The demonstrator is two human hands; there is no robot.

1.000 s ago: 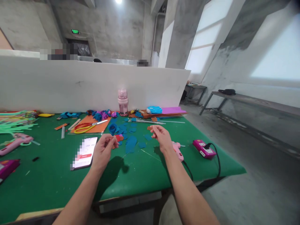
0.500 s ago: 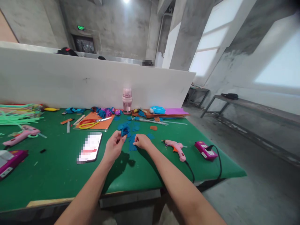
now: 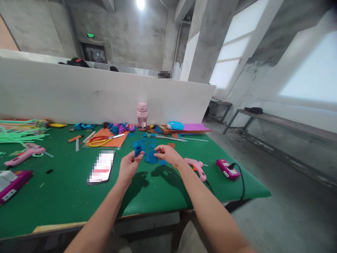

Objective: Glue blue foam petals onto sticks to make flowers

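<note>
My left hand (image 3: 127, 166) pinches a small rolled blue felt flower (image 3: 138, 150) between thumb and fingers, raised over the green table (image 3: 76, 200). Facing it, my right hand (image 3: 169, 154) has its fingertips closed on the edge of a blue felt piece (image 3: 152, 157). More loose blue felt pieces (image 3: 152, 141) lie on the table just beyond both hands. To the right, partly covered by my right forearm, rests a pink glue gun (image 3: 198, 168).
A phone (image 3: 102, 167) lies left of my hands. Scissors (image 3: 105, 139) rest on an orange sheet (image 3: 119, 141). Along the white partition (image 3: 65, 95) stands a pink bottle (image 3: 142, 116). Power strips (image 3: 228, 170) and a second glue gun (image 3: 25, 154) flank the workspace.
My right hand has lifted slightly and shifted right, its fingertips now on a blue felt piece. The left hand still holds the flower, which has tilted a little.
</note>
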